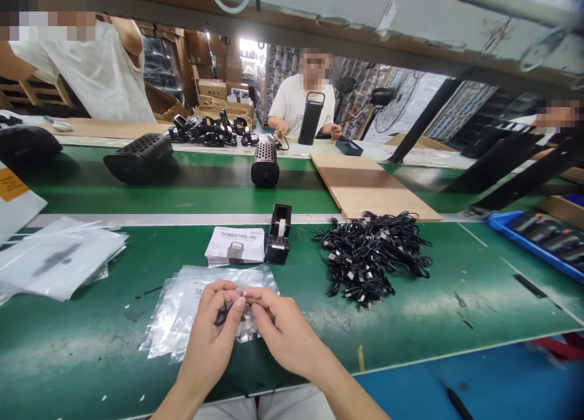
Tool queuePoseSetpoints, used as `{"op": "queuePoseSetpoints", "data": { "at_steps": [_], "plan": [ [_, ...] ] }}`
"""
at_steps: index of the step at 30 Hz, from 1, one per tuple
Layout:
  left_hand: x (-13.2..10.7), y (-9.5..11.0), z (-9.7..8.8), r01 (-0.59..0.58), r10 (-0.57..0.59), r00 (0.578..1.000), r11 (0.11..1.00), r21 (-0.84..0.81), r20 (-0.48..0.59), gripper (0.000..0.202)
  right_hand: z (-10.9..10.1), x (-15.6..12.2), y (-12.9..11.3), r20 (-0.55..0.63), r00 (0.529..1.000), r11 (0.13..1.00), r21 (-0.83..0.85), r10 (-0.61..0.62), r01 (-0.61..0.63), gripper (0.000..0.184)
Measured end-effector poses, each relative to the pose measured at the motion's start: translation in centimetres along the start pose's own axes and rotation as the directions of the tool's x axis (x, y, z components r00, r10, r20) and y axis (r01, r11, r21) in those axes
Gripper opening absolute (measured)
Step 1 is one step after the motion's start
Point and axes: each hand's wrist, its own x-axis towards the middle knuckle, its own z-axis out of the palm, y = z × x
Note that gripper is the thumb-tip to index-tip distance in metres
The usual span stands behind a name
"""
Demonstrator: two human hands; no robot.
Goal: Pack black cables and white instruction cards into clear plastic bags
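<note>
My left hand and my right hand meet in front of me, fingertips pinched together. Between them is a black cable, mostly hidden by my fingers; a small pale tip shows where the fingertips join. Beneath the hands lies a stack of clear plastic bags with printed leaflets inside. Just beyond sit a pile of leaflets marked "THUNDERTRAIL PRO" and a black tape dispenser. To the right of my hands spreads a tangled heap of black cables.
More bagged papers lie at left. Across the green bench stand black speakers, a wooden board and a heap of black straps. A blue tray is at right. Co-workers are opposite; a beam crosses overhead.
</note>
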Motion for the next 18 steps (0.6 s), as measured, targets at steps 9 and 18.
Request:
{"op": "queuePoseSetpoints", "data": {
  "at_steps": [9,18],
  "plan": [
    [2.4,2.2,-3.5,0.009,-0.076,0.985,0.921,-0.39,-0.157,0.041,-5.1,5.6,-8.4,0.271,0.895,0.916,-0.093,-0.355,0.391,0.011],
    [0.3,2.9,-3.6,0.326,0.008,0.882,0.713,-0.621,0.472,0.043,-7.9,4.0,-10.1,0.381,0.846,0.915,0.004,-0.374,0.403,0.009]
  ]
}}
